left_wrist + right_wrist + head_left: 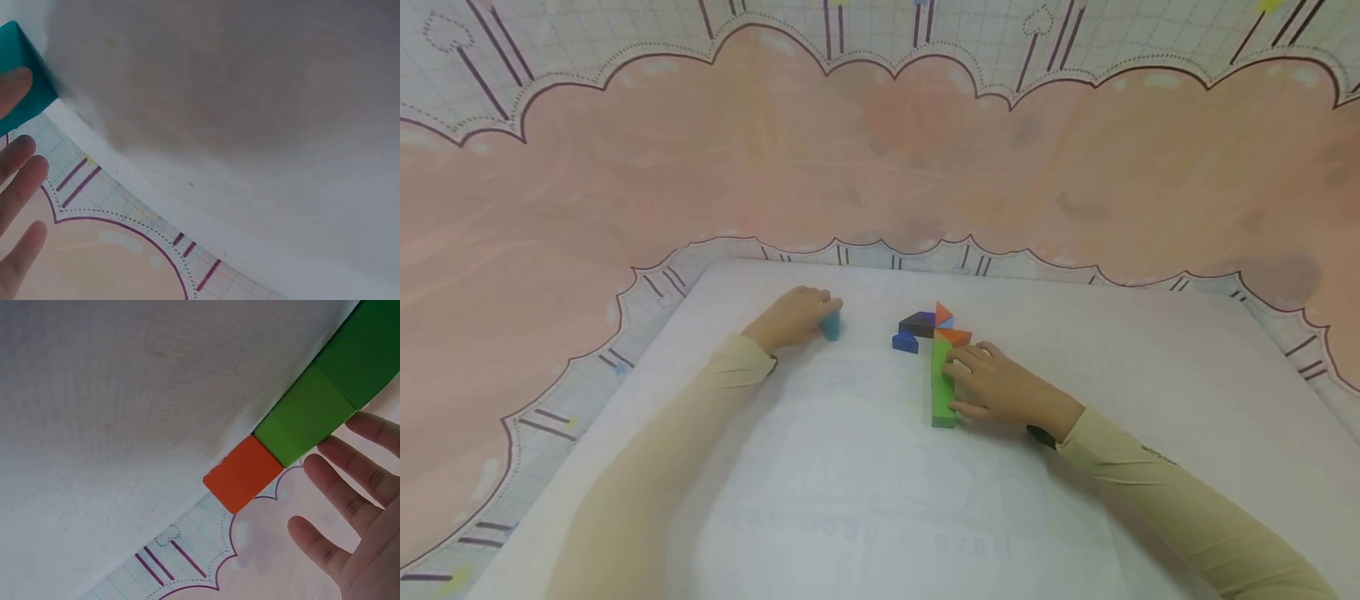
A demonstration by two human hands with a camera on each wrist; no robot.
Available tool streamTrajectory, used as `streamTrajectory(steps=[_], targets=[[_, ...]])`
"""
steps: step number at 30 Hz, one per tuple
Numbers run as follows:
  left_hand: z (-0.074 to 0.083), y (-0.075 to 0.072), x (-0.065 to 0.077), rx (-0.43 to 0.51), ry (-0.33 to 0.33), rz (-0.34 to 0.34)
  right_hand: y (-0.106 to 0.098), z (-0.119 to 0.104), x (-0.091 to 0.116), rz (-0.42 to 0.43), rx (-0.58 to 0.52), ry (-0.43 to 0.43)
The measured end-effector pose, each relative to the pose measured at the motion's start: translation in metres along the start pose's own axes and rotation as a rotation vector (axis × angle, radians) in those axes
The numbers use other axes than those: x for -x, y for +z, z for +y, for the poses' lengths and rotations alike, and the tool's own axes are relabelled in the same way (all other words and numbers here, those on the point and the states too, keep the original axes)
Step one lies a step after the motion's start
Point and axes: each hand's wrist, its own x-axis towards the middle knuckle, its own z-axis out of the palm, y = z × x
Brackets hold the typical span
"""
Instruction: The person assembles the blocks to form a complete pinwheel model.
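Observation:
My left hand (795, 319) pinches a teal block (831, 326) by its top, near the back left of the white table. In the left wrist view the teal block (39, 94) shows one fingertip on its face, while the other fingers stick out apart from it. My right hand (996, 385) lies beside a row of green blocks (943, 387), its fingertips touching their right side. Extended fingers (350, 494) show in the right wrist view, along the green blocks (306, 415) and near an orange block (244, 474).
At the far end of the green row sit orange triangular blocks (953, 337), a light blue piece and a dark block (915, 325). A blue block (906, 342) lies just left of them. Patterned cloth (880, 167) surrounds the white tabletop (820, 500).

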Motion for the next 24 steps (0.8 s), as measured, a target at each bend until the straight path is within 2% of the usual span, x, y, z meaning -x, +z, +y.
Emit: streamTrajectory(steps=[4, 8, 13, 24], targets=[[-0.007, 0.004, 0.004, 0.018, -0.045, -0.027, 0.000, 0.000, 0.001, 0.005, -0.008, 0.000], [-0.013, 0.007, 0.006, 0.034, -0.053, -0.007, -0.001, 0.000, 0.001, 0.011, -0.009, -0.001], [-0.015, 0.008, 0.007, 0.039, -0.032, 0.031, -0.001, -0.001, 0.001, 0.019, 0.001, -0.003], [-0.007, 0.010, 0.004, 0.003, 0.019, 0.018, 0.000, -0.001, 0.002, 0.030, 0.007, -0.009]])
